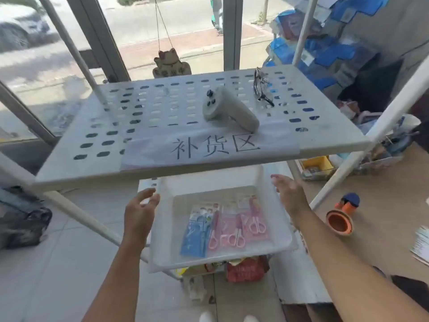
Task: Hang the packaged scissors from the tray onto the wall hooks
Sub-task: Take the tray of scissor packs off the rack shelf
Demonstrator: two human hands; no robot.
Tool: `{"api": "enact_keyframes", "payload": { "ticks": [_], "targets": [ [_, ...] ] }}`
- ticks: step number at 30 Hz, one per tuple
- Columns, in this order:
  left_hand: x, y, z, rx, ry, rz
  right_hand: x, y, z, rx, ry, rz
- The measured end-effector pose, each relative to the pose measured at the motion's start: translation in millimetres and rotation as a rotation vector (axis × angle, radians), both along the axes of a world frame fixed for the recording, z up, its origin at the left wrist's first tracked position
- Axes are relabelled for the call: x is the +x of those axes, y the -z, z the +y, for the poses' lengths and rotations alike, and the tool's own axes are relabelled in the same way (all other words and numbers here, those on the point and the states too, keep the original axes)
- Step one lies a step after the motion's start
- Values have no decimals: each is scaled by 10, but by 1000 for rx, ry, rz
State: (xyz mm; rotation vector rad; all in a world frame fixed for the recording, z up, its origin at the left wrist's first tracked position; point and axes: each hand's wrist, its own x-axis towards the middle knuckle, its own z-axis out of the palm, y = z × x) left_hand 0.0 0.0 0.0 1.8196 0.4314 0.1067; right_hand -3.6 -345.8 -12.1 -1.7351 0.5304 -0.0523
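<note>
A white translucent tray (282,231) sits on the lower level of a white rack, below the top shelf. In it lie packaged scissors side by side: one blue pack (197,231) on the left and pink packs (241,225) to its right. My left hand (140,211) hovers at the tray's left rim, fingers apart, holding nothing. At the tray's right rim is my right hand (289,194), also open and empty. No wall hooks are in view.
The perforated top shelf (162,117) carries a paper sign, a grey handheld controller (228,108) and a pair of glasses (262,87). White rack poles slant on both sides. An orange suction cup (341,219) lies on the floor at right, and packets sit under the tray.
</note>
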Motion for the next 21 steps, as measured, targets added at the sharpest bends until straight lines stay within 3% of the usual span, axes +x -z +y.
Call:
{"api": "enact_keyframes", "payload": {
  "ticks": [5, 10, 21],
  "targets": [
    [163, 247, 146, 6, 103, 205, 123, 176, -49, -63, 37, 133],
    [252, 350, 235, -98, 112, 312, 158, 252, -94, 71, 51, 238],
    [171, 313, 297, -195, 89, 260, -41, 98, -78, 125, 36, 305]
  ]
}}
